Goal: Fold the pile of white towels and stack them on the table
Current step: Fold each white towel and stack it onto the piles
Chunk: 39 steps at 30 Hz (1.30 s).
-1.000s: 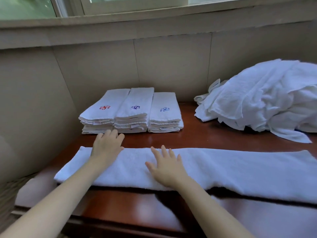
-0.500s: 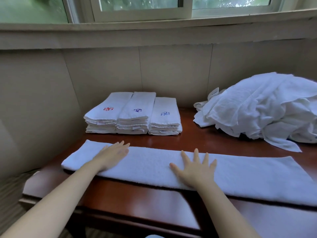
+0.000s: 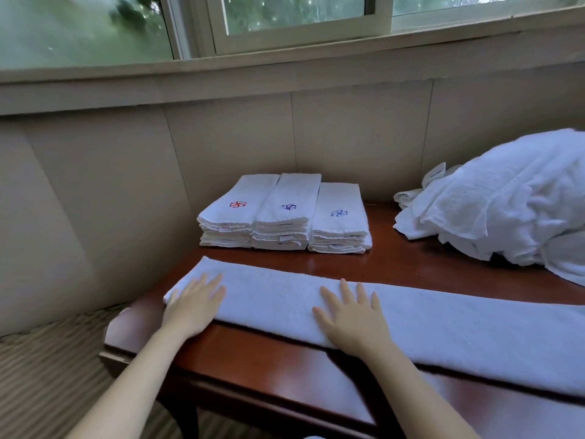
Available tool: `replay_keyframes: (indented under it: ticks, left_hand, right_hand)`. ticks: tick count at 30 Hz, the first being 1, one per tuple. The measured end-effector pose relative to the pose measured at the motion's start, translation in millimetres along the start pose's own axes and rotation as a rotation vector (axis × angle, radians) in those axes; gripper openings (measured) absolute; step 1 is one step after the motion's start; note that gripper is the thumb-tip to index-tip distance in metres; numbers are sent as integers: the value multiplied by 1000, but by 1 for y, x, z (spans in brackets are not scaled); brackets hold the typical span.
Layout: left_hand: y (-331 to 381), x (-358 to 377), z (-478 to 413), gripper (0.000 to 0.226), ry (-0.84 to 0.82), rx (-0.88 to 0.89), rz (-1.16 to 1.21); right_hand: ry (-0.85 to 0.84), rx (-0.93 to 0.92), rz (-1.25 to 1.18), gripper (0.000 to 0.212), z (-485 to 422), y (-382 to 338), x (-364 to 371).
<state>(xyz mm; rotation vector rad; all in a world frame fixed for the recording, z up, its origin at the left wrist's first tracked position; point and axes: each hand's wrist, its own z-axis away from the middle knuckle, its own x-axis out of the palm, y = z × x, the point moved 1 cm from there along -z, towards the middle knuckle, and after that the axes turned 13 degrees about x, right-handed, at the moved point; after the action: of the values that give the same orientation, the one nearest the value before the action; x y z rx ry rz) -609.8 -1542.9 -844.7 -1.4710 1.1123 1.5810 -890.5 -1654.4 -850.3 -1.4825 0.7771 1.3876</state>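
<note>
A long white towel [image 3: 443, 324], folded into a narrow strip, lies across the front of the dark wooden table [image 3: 285, 369]. My left hand [image 3: 194, 304] rests flat on the strip's left end, fingers together. My right hand [image 3: 351, 315] lies flat near the strip's middle with fingers spread. Neither hand grips anything. At the back left stand three side-by-side stacks of folded white towels [image 3: 285, 213] with small embroidered marks. A rumpled pile of unfolded white towels [image 3: 506, 201] sits at the back right.
A beige panelled wall [image 3: 221, 147] closes the table's back and left sides, with a window [image 3: 285, 17] above. Striped carpet [image 3: 47, 369] lies off the table's left edge. Bare table shows between the strip and the stacks.
My left hand has slid left to the strip's end. My right hand has moved right along the towel. The view has tilted upward, showing more window.
</note>
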Motion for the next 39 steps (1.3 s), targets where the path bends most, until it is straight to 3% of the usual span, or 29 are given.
replay_keyframes:
  ticks: [2,4,6,8,11,13,15,17,18,20,22,25,30,32,37,39]
  left_hand:
    - [-8,-7,-4,52,23,-143,-24]
    - [-4,-11,1,63,252,-352,181]
    - [10,-9,11,71,614,-526,562]
    - [27,-13,16,72,862,-713,1014]
    - [46,-33,12,43,742,-946,1624]
    - [69,-44,16,10,573,-957,1797]
    - [95,-50,18,13,508,-657,1621]
    - [121,-55,22,36,473,-187,1264]
    - [138,-60,28,39,347,52,1112]
    - [170,-66,39,40,-35,429,820]
    - [195,-63,45,40,-214,620,520]
    - [217,-61,46,39,-92,659,427]
    - [242,-66,35,34,-4,572,509]
    - [255,-59,24,39,4,523,461]
    - [290,-14,7,54,-84,397,351]
    - [296,6,7,58,-67,387,412]
  right_hand:
    - [2,-5,-11,59,0,-1,0]
    - [2,-4,-21,59,0,-2,0]
    - [-2,1,-39,59,-2,-3,0]
    - [11,-2,-51,57,-2,-2,-1]
    - [61,-68,-145,52,2,1,-7]
    - [24,-65,-463,46,8,5,-18]
    - [-125,36,-1005,37,14,11,-35]
    - [-359,154,-1512,39,18,20,-53]
    - [-466,184,-1677,47,19,27,-59]
    - [-593,238,-1870,59,19,45,-69]
    - [-500,351,-1746,54,23,61,-68]
    - [-109,367,-1189,23,31,80,-63]
    - [153,418,-1221,10,38,142,-107]
    - [212,452,-1259,15,39,180,-131]
    - [182,703,-1027,9,58,264,-134]
    - [169,835,-954,25,67,285,-123]
